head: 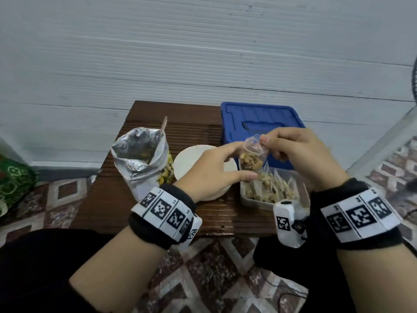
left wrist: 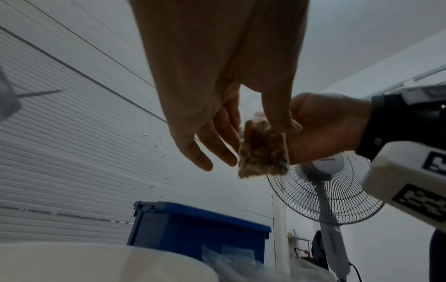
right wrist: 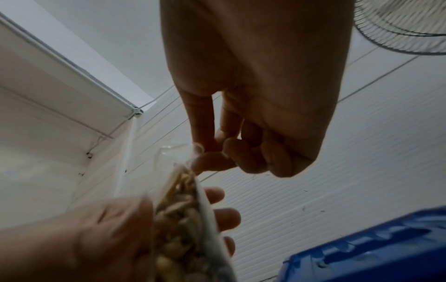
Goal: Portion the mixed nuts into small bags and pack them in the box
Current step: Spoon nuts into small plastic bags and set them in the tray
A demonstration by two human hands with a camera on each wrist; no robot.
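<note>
Here, both hands (head: 259, 163) pinching small bag (head: 251, 158) of nuts, foil pouch (head: 140, 159) open.

Low dark-brown slatted wooden table (head: 108, 199) on a patterned floor (head: 203, 279).
4 things stand on it: an open foil nut pouch (head: 137, 163) near the left edge, a white bowl (head: 189, 159) at the middle, a blue lidded box (head: 259, 120) at the far right corner, and a clear tray of filled bags (head: 270, 190) near the right edge.
</note>
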